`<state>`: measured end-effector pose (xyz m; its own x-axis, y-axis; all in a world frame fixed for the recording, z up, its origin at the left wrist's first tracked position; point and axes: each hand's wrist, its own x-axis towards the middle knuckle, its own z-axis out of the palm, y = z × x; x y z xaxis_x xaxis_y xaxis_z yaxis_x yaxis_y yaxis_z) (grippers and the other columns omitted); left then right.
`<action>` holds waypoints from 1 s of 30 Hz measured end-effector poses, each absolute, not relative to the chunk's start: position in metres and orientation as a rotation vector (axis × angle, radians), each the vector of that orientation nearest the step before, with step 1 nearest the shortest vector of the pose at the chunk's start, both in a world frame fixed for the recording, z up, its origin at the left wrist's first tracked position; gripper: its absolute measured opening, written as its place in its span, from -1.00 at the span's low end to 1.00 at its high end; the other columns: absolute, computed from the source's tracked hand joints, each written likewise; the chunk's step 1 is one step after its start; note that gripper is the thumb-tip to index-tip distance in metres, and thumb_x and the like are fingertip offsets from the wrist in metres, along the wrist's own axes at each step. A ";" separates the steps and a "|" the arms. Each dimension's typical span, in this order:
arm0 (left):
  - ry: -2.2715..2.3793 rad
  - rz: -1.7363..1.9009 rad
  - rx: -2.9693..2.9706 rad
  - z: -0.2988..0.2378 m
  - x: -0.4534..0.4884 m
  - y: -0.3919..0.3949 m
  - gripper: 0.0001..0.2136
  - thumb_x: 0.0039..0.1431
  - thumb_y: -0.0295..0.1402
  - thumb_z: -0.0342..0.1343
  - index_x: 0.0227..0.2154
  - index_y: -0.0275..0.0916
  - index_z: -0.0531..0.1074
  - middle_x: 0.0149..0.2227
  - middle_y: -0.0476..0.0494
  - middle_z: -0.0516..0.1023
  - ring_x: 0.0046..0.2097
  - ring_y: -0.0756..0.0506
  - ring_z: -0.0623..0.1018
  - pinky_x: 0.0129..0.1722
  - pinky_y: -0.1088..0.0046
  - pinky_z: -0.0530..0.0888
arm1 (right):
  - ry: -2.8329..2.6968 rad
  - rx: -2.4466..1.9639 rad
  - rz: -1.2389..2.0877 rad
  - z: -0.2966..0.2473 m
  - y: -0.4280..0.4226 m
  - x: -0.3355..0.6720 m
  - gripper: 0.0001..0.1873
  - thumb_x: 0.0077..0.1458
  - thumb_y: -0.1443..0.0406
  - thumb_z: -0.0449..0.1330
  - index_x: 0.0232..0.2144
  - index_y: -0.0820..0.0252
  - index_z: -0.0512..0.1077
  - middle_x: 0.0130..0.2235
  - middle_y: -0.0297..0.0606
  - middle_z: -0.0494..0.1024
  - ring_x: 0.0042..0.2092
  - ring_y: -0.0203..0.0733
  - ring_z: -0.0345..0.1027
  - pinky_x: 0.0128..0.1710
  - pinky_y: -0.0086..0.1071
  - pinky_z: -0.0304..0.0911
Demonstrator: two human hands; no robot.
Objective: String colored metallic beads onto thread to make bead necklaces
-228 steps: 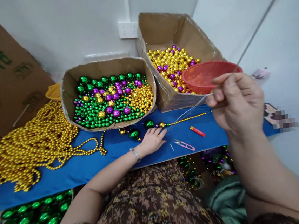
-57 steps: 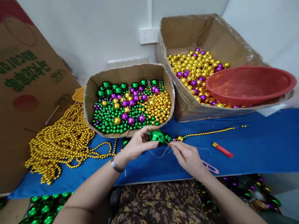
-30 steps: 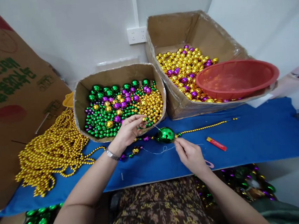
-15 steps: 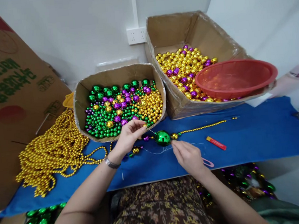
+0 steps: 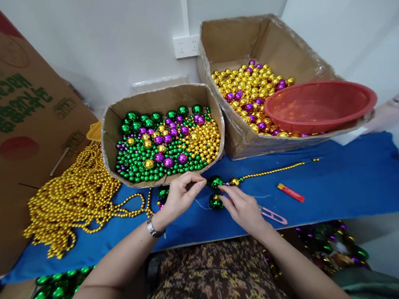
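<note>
Remotely, I watch two bare hands work over a blue cloth (image 5: pixel 347 187), below two cartons of shiny beads. My view has the left hand (image 5: pixel 183 198) with thumb and forefinger pinched together just left of the upper ball (image 5: pixel 215 182), a large green one; what they grasp is too small for me to make out. The right hand (image 5: pixel 243 206) has thumb and forefinger apart at the right edges of that ball and the lower ball (image 5: pixel 216 202), its green match — whether it grips either, I cannot tell. Both balls lie between the hands on the cloth, the upper one in line with a thin gold strand (image 5: pixel 275 169) running right. Pink snips (image 5: pixel 273 214) lie beside the right hand, a red lighter (image 5: pixel 290 192) farther right — and gold chains (image 5: pixel 73 194) heap at left.
</note>
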<state>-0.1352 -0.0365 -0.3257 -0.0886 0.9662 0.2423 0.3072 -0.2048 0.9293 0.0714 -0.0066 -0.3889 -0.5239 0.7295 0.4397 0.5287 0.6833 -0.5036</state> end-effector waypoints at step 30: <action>1.043 1.499 0.768 -0.316 -0.166 0.000 -0.74 0.01 -0.33 0.32 -0.21 -0.25 0.52 -0.21 -0.09 0.51 -0.26 -0.02 0.57 -0.26 0.47 0.58 | -2.207 -0.941 0.643 -0.372 -0.010 0.056 -0.73 0.34 0.27 -0.05 -0.21 0.15 0.45 -0.26 -0.30 0.64 -0.26 -0.27 0.55 -0.25 -0.51 0.30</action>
<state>-0.1664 0.0003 -0.3162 -0.1885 0.9794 -0.0728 -0.4083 -0.0107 0.9128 0.0556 -0.0102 -0.3716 -0.5343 0.7612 0.3676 0.4447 0.6229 -0.6436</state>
